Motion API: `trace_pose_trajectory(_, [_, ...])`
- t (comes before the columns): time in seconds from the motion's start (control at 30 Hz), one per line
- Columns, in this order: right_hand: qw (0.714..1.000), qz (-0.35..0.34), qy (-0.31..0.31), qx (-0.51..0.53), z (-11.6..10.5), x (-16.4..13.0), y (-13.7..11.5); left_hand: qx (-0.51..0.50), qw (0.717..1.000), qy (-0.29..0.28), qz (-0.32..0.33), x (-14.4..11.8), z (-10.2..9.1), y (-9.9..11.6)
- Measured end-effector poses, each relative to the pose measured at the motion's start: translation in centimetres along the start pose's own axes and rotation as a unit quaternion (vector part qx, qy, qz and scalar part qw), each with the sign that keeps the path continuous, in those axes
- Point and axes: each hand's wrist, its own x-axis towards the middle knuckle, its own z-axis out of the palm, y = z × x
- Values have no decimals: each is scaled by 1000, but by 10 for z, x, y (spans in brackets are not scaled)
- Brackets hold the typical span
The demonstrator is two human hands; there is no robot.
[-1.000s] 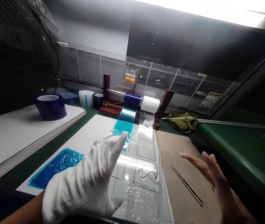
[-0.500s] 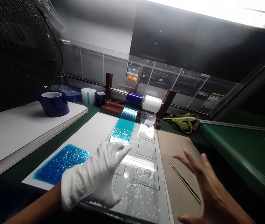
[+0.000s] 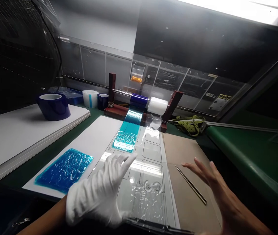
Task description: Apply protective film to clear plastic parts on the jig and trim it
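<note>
My left hand (image 3: 102, 189), in a white glove, is held with fingers and thumb apart over the near left part of a clear sheet (image 3: 126, 202) with black outlines. Nothing shows in its grasp. My right hand (image 3: 219, 192), bare, is spread open above the brown board (image 3: 185, 209), beside slim metal tweezers (image 3: 191, 185) lying there. Glossy blue film (image 3: 126, 130) runs from a blue roll (image 3: 139, 100) down onto the sheet. Next to it, clear film (image 3: 154, 121) hangs from a white roll (image 3: 157, 105). A blue film piece (image 3: 64, 171) lies left of my gloved hand.
A dark wooden stand (image 3: 111, 88) carries both rolls on a metal rod. A large blue tape roll (image 3: 53, 109) sits on stacked white boards (image 3: 11, 140). Smaller rolls (image 3: 90, 99) stand behind. A green dotted pouch (image 3: 190, 124) lies at the back right.
The view has shifted slightly, with the bench sliding a little left and up. Both hands stay spread; the right thumb has dropped toward the bottom edge.
</note>
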Motion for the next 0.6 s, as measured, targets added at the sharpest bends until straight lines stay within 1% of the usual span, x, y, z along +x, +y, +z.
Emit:
trace_pose_trajectory(0.07, [999,17,-7,36,2,-9,-2,-41,999,-6,-10,-7,3,0])
trace_pose_trajectory(0.17, [998,17,-20,65,3,-17,-5,-46,998,-45,-25,-10,-1,5])
trace_pose_trajectory(0.23, [996,12,-35,82,3,-25,-2,-67,995,-71,-1,-11,-6,9])
trace_pose_trajectory(0.27, [995,14,-42,90,3,-30,2,-80,994,-75,17,-13,-8,11])
trace_pose_trajectory(0.37, [991,30,-59,117,3,-47,10,-107,990,-68,61,-17,-6,19])
trace_pose_trajectory(0.4, [991,39,-60,116,4,-51,9,-99,991,-56,64,-17,-2,23])
trace_pose_trajectory(0.47, [993,68,-45,87,5,-55,2,-48,998,-4,33,-11,11,31])
trace_pose_trajectory(0.53, [992,125,2,17,5,-57,-11,34,996,71,-37,2,27,41])
trace_pose_trajectory(0.6, [975,198,75,-61,4,-66,-22,101,980,131,-112,17,41,51])
